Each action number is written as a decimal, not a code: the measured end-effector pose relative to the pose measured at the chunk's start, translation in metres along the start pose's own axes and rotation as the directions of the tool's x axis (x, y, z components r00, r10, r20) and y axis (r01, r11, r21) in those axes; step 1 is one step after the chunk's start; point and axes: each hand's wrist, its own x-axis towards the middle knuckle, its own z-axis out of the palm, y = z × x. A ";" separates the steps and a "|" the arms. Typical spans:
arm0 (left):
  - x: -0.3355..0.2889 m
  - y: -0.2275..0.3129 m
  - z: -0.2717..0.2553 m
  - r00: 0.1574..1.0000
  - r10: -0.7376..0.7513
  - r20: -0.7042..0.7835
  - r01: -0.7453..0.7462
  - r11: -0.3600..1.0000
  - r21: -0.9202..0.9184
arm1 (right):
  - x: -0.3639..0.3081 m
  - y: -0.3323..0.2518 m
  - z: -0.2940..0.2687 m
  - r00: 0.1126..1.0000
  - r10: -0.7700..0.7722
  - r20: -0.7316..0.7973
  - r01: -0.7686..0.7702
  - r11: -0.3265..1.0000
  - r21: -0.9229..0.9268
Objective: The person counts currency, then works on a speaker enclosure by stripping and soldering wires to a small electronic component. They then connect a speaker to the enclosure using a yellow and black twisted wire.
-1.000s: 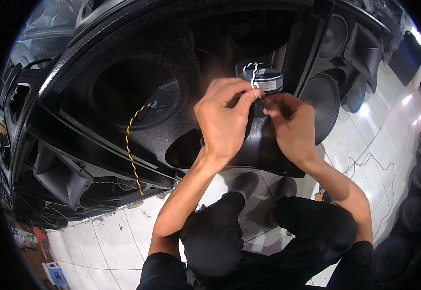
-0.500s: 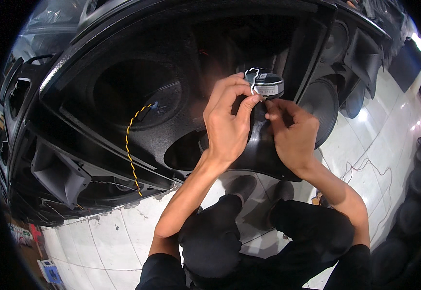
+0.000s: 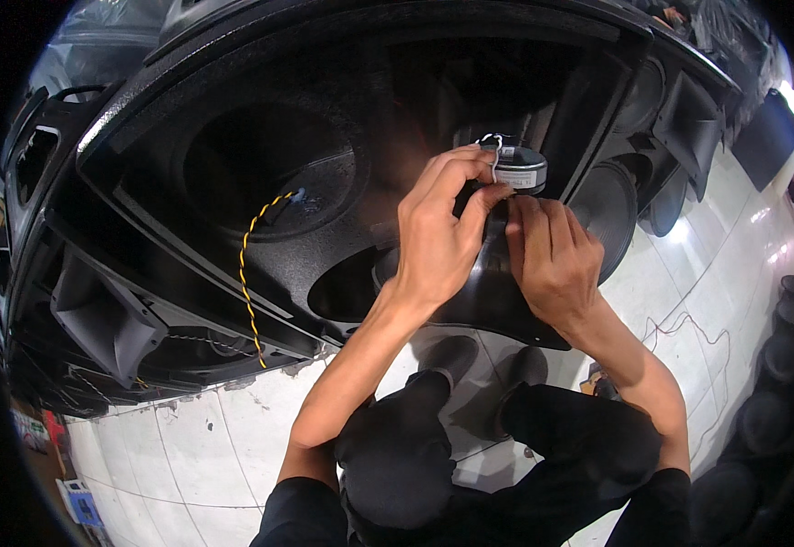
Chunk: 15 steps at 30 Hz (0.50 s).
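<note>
A round black compression driver with a pale label sits at the narrow end of a glossy black horn. From the driver comes a twisted black and white wire, looping over its near side. My left hand is closed, thumb and fingers pinching this wire beside the driver. Just below the driver's edge, my right hand is also closed, its fingertips pressed together close to the left thumb. Whatever lies between the right fingertips is hidden.
A large black speaker cabinet with a round opening spans the space ahead. A yellow and black twisted wire hangs from it. Another horn lies at left. Round speaker cones stand at right. Thin wire lies on white floor tiles.
Both hands have shifted slightly right in the view, as has the driver. My right fingers have drawn together and moved closer to my left thumb. My left hand keeps its pinch on the wire.
</note>
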 end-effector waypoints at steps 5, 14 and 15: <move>0.005 0.002 0.001 1.000 0.011 0.021 -0.012 0.999 0.034 | 0.003 0.007 -0.001 0.990 -0.142 0.025 0.144 0.985 -0.100; 0.018 0.004 0.006 0.995 0.085 0.051 -0.091 0.987 0.133 | 0.009 0.021 -0.001 0.974 -0.227 0.005 0.227 0.970 -0.090; 0.021 0.004 0.008 0.994 0.098 0.050 -0.104 0.986 0.128 | 0.010 0.026 -0.002 0.975 -0.223 0.011 0.223 0.973 -0.060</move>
